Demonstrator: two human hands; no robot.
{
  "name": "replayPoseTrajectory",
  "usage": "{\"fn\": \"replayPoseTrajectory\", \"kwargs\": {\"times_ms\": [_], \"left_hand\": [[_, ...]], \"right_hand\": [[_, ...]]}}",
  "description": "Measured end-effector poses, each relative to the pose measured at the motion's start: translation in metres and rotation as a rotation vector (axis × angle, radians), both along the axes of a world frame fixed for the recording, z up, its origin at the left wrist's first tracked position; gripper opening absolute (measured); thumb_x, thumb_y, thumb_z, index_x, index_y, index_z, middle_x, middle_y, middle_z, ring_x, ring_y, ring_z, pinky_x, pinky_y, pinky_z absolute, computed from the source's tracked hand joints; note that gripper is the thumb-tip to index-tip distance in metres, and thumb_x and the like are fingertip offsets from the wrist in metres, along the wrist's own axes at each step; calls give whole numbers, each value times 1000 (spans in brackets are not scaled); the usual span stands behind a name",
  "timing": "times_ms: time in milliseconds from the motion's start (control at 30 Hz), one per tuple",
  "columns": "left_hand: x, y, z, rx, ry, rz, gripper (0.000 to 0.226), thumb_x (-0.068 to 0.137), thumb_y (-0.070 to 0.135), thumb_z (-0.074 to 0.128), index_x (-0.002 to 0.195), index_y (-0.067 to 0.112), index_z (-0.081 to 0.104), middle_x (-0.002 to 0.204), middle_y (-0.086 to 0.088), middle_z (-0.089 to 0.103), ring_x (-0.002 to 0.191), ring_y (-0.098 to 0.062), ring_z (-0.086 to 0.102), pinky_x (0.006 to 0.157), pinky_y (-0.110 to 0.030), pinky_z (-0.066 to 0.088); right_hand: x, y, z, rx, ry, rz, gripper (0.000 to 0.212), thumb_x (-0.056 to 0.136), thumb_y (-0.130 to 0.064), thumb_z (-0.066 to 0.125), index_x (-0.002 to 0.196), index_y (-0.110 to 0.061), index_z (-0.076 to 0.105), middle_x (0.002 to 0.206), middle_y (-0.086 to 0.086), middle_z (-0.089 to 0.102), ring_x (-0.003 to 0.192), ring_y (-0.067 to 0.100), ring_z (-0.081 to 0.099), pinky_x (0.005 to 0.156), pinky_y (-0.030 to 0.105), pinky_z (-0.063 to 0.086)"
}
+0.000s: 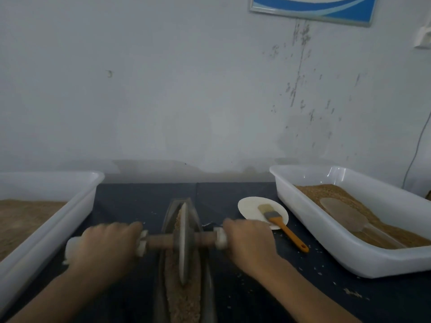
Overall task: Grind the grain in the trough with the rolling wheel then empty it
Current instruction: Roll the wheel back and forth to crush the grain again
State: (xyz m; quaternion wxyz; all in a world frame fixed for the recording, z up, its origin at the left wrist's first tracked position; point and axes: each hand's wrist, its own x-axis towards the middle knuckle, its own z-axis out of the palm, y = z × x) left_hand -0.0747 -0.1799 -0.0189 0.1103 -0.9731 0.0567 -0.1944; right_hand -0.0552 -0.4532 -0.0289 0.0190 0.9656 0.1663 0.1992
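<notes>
Lower centre: our left hand [106, 244] and right hand [248, 241], fingers curled round the axle ends of the rolling wheel [184, 243], which stands upright in the grain-filled trough [211, 287]. Right of it: brush [281, 226] across a paper plate [250, 206]. Frame edges: white tubs [349, 252] of grain.

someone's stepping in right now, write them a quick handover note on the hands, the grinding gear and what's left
Left hand: grips the left end of the wheel's axle handle.
Right hand: grips the right end.
Rolling wheel: upright in the trough, on the grain.
Plate with brush right of the trough; white tubs of grain on both sides, right tub holds a scoop.
Done: grinding under way.
Left: keep rolling, then empty the trough.
</notes>
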Motion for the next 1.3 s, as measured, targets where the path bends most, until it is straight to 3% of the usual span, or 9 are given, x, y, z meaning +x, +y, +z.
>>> {"fn": "replayPoseTrajectory", "kwargs": {"times_ms": [133, 367, 533, 667, 833, 1000, 1167, 1233, 1300], "left_hand": [[46, 4, 5, -9, -88, 21, 18, 82, 49, 47, 88, 31, 47, 90, 8, 64, 86, -16, 64, 65, -29, 43], [20, 1, 4, 1, -20, -23, 29, 80, 48, 58, 76, 31, 34, 79, 9, 59, 69, -13, 56, 58, -29, 32], [-57, 5, 5, -20, 42, -49, 33, 80, 50, 53, 68, 39, 23, 65, 13, 38, 58, -6, 35, 52, -28, 23], [-78, 2, 10, 2, 82, -60, 32, 81, 54, 51, 71, 39, 24, 67, 14, 36, 58, -4, 32, 51, -26, 19], [-20, 0, 5, -58, 66, -37, 29, 82, 46, 57, 81, 36, 30, 76, 12, 48, 65, -7, 44, 60, -29, 31], [50, 1, 2, -22, -77, 17, 21, 81, 41, 57, 80, 29, 39, 82, 6, 62, 73, -18, 61, 58, -30, 35], [32, 4, -8, -75, -41, 14, 27, 81, 43, 60, 76, 31, 37, 69, 11, 49, 62, -12, 50, 54, -28, 32], [1, 7, -11, -119, 8, -8, 29, 83, 43, 59, 72, 33, 34, 65, 12, 45, 59, -7, 45, 52, -25, 28], [-33, 10, -11, -173, 83, -43, 27, 82, 45, 57, 71, 36, 34, 67, 14, 47, 60, -2, 44, 54, -22, 28]], "right_hand": [[49, 13, 2, -4, -65, -79, 13, 82, -33, 57, 86, -26, 47, 84, 0, 65, 76, 26, 61, 56, 32, 32], [14, 2, -7, -25, -68, -20, 21, 82, -44, 60, 87, -27, 50, 83, -4, 64, 73, 17, 60, 61, 32, 45], [-63, -13, 9, -38, -25, 71, 51, 42, -42, 85, 65, -35, 40, 55, -9, 46, 46, 9, 46, 40, 28, 39], [-69, -17, 10, -105, 197, -46, 34, 78, -48, 59, 72, -38, 27, 76, -14, 42, 77, 5, 50, 70, 26, 43], [-15, -6, -5, -27, -51, -3, 34, 67, -45, 73, 70, -34, 41, 62, -9, 56, 56, 11, 55, 49, 31, 46], [50, 15, 8, -72, -111, -106, 23, 80, -40, 63, 84, -29, 43, 83, -4, 63, 74, 19, 61, 56, 32, 38], [27, 15, 13, -121, -119, -44, 22, 81, -38, 64, 89, -27, 47, 88, -4, 63, 76, 18, 60, 56, 31, 35], [-2, 7, 15, -176, -140, 38, 29, 71, -37, 73, 85, -28, 49, 79, -6, 61, 68, 15, 57, 54, 29, 36], [-38, -1, 21, -140, -188, 156, 44, 44, -31, 86, 72, -26, 52, 61, -6, 54, 50, 13, 50, 48, 25, 26]]}}
